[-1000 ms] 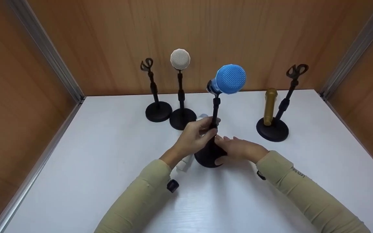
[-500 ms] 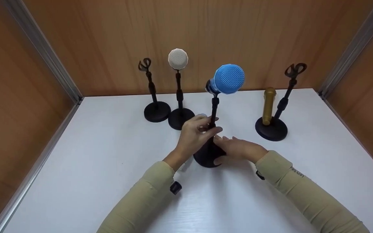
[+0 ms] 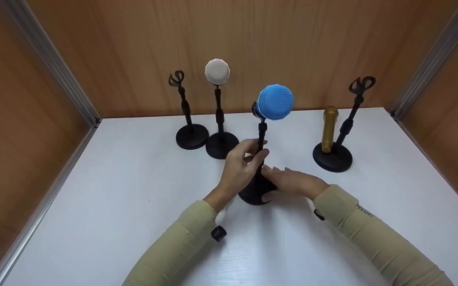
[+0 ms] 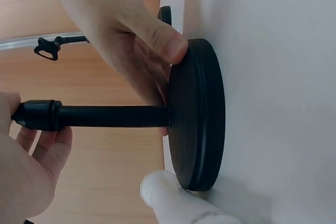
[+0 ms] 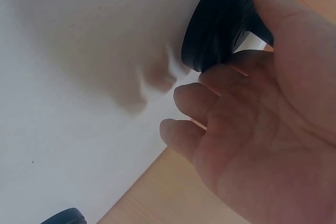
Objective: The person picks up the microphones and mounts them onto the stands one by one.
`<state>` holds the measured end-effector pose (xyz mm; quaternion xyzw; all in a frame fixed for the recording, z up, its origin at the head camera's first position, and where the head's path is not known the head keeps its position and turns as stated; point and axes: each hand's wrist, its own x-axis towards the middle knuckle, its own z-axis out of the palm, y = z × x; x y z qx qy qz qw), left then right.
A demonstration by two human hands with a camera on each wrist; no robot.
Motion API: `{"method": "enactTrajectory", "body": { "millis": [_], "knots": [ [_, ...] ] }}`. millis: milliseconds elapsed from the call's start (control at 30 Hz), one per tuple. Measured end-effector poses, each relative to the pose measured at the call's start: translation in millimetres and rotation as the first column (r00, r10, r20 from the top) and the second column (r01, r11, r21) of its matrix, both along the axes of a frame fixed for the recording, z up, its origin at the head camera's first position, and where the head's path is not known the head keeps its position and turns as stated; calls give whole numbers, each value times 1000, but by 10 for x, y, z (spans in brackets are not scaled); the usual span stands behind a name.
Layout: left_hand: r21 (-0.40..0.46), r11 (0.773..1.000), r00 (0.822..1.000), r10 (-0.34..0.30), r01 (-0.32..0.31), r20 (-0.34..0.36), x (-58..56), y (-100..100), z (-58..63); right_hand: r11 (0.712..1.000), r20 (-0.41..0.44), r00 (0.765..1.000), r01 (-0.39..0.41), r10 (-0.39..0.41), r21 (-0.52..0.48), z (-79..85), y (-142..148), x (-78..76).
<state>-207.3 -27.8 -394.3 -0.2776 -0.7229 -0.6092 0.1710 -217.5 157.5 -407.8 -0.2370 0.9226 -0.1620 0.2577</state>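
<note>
A blue-headed microphone [image 3: 275, 102] sits in the clip of a black microphone stand [image 4: 115, 116]. My left hand [image 3: 237, 167] grips the stand's pole, fingers and thumb around the collar seen in the left wrist view. Low on the same stand, my right hand [image 3: 292, 183] holds the round base, its thumb on the rim and its other fingers at the far side. Beside that base lies a white microphone [image 4: 178, 200], mostly hidden in the head view by my left hand and forearm.
Behind on the left are a bare stand [image 3: 191, 136] and a stand bearing a white-headed microphone [image 3: 217, 72]. At right, a gold microphone [image 3: 329, 129] leans by another bare stand [image 3: 346, 128]. Wooden panels [image 3: 253, 47] wall in the white table [image 3: 105, 190].
The blue microphone head has dropped slightly and shifted left. My left hand has moved a little up and right on the pole, covering more of the white microphone. The right hand stays at the base.
</note>
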Motion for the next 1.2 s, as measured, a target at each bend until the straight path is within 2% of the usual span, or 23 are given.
{"method": "enactTrajectory", "body": {
  "millis": [67, 100, 200, 300, 467, 567, 700, 767, 833, 1033, 1200],
  "knots": [
    [-2, 1000, 1000, -2, 2, 11, 68, 4, 79, 1000, 9, 1000, 12, -12, -4, -1, 3, 4],
    [-5, 1000, 1000, -3, 4, 12, 68, 3, 76, 1000, 10, 1000, 11, -11, -6, -5, 5, 1],
    [-12, 1000, 1000, -6, 6, 13, 44, -7, 28, 1000, 2, 1000, -8, 8, -4, -21, 5, -9],
    [-19, 1000, 1000, -9, 10, 12, -45, -14, -107, 1000, -5, 1000, -25, 25, 1, -30, 5, -17],
    [-31, 999, 1000, 9, -9, 1, -33, -10, -118, 1000, 2, 1000, -19, 19, -2, -25, 11, -12],
    [-66, 995, 995, 74, -79, -73, -26, 2, -124, 1000, -1, 1000, -16, 16, -10, -23, 14, -2],
    [-90, 976, 962, 179, -201, -209, -26, 20, -127, 999, -20, 999, -40, 40, -21, -22, 11, 6],
    [-79, 971, 950, 202, -227, -239, -27, 24, -124, 997, -39, 997, -65, 64, -30, -22, 7, 4],
    [-70, 973, 952, 197, -218, -234, -28, 25, -119, 997, -42, 997, -71, 70, -42, -16, 3, 1],
    [-48, 990, 982, 121, -129, -141, -32, 18, -120, 996, -32, 997, -75, 73, -48, -15, 7, -11],
    [-41, 997, 989, 66, -72, -136, -35, -14, -120, 998, -21, 998, -63, 63, -29, -7, 10, -10]
  ]
}}
